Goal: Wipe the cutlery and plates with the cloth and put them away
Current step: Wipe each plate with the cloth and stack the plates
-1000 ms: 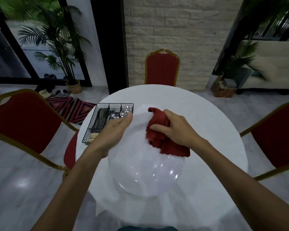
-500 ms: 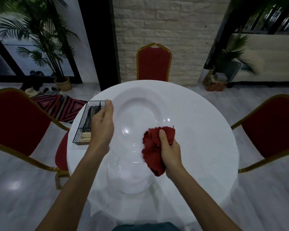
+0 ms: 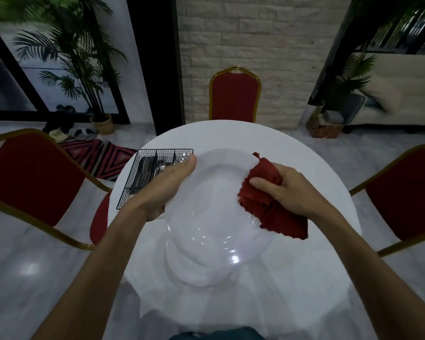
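A large white plate [image 3: 214,202] is lifted and tilted above the round white table [image 3: 304,168]. My left hand [image 3: 167,187] grips the plate's left rim, thumb along the upper edge. My right hand [image 3: 282,190] holds a crumpled red cloth [image 3: 268,204] against the plate's right rim. Beneath the raised plate a stack of white plates [image 3: 196,271] rests on the table. A black wire caddy [image 3: 147,173] with cutlery stands on the table's left edge, partly hidden behind my left hand.
Red chairs with gold frames stand at the left [image 3: 32,182], far side [image 3: 234,94] and right [image 3: 402,192] of the table. A potted palm [image 3: 84,69] and patterned rug [image 3: 96,155] lie beyond on the left.
The cloth in my right hand has moved from the plate's middle to its right rim. My left hand has turned the plate, and the view has shifted slightly.
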`<state>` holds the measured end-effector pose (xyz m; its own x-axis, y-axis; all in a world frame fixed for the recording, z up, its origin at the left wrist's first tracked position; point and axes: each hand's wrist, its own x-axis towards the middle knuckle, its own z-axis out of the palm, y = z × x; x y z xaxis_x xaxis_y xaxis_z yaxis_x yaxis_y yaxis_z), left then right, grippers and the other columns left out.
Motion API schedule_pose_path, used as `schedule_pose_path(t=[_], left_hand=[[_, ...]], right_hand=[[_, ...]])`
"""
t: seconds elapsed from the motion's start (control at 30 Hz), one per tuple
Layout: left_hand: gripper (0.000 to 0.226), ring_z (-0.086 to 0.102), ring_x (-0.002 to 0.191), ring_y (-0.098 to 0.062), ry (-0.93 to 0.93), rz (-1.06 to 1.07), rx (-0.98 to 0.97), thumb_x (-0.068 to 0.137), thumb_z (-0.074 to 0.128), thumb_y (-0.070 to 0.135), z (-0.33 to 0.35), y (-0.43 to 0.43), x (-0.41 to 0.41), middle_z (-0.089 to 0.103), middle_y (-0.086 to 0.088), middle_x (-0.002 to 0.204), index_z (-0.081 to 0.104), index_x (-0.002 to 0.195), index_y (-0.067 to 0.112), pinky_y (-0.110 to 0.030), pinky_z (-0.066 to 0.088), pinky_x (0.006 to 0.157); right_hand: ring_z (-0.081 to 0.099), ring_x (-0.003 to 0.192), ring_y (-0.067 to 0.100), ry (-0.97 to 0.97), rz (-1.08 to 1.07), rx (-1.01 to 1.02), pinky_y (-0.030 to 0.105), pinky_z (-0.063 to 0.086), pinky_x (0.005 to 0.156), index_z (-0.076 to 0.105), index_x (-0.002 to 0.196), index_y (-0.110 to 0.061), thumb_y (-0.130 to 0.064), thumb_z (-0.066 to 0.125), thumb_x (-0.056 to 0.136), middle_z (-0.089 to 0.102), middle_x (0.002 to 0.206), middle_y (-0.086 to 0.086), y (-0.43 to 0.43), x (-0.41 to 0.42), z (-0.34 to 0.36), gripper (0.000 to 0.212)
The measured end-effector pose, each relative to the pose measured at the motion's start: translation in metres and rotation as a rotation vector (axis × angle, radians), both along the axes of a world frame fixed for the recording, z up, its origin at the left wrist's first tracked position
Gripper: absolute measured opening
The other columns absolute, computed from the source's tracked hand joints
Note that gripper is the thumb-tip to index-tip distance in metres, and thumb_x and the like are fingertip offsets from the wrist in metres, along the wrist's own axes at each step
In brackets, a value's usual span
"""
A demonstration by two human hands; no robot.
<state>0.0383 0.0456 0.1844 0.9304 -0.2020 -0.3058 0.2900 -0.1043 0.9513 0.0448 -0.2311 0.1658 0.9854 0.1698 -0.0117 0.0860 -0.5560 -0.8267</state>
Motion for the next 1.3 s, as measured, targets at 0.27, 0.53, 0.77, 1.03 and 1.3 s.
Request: schedule_pose_path(t=[0.27,0.53,0.77,1.03,1.3], left_hand=[[0.067,0.056,0.130,-0.008,-0.091,-0.168,0.172,0.086,0.043,0.078,-0.009,-0.026,-0.006,0.063,0.012,0.137,0.066,0.130,0.032,-0.041,0.039,0.116],[0.048,0.073,0.100,-0.012,-0.221,-0.179,0.208,0.096,0.043,0.061,-0.008,-0.043,-0.018,0.079,0.007,0.100,0.079,0.101,0.030,-0.044,0.054,0.101],[0.037,0.072,0.104,-0.013,-0.276,0.304,-0.028,0.103,0.044,0.051,0.007,-0.045,-0.015,0.078,0.012,0.102,0.075,0.094,0.032,-0.036,0.056,0.093],[0.079,0.056,0.132,-0.015,-0.003,0.177,-0.169,0.078,0.059,0.079,-0.056,-0.021,-0.012,0.060,0.009,0.142,0.056,0.142,0.033,-0.051,0.039,0.115],[0.041,0.071,0.108,-0.013,0.057,-0.264,0.001,0.102,0.044,0.050,-0.020,-0.035,-0.016,0.076,0.003,0.115,0.072,0.119,0.024,-0.031,0.055,0.094]], right_hand=[[0.052,0.071,0.006,-0.305,0.075,-0.516,0.030,0.036,0.058,0.041,0.091,-0.027,-0.069,0.073,0.077,0.055,0.078,-0.014,0.030,-0.004,0.019,0.054],[0.054,0.065,0.010,-0.385,0.054,-0.534,0.034,0.042,0.058,0.047,0.083,-0.023,-0.083,0.068,0.067,0.057,0.070,-0.011,0.033,-0.001,0.008,0.066],[0.076,0.083,0.010,0.021,-0.489,0.473,0.035,0.062,0.084,0.076,0.101,-0.024,-0.053,0.088,0.071,0.079,0.089,-0.008,0.022,-0.002,-0.030,0.044],[0.076,0.082,0.009,0.164,-0.555,0.435,0.041,0.061,0.088,0.079,0.093,-0.027,-0.050,0.090,0.069,0.079,0.085,-0.011,0.013,-0.020,-0.069,0.036],[0.065,0.083,0.010,-0.072,0.045,-0.378,0.034,0.054,0.074,0.068,0.090,-0.032,-0.074,0.080,0.059,0.070,0.081,-0.016,0.018,-0.006,-0.008,0.054]])
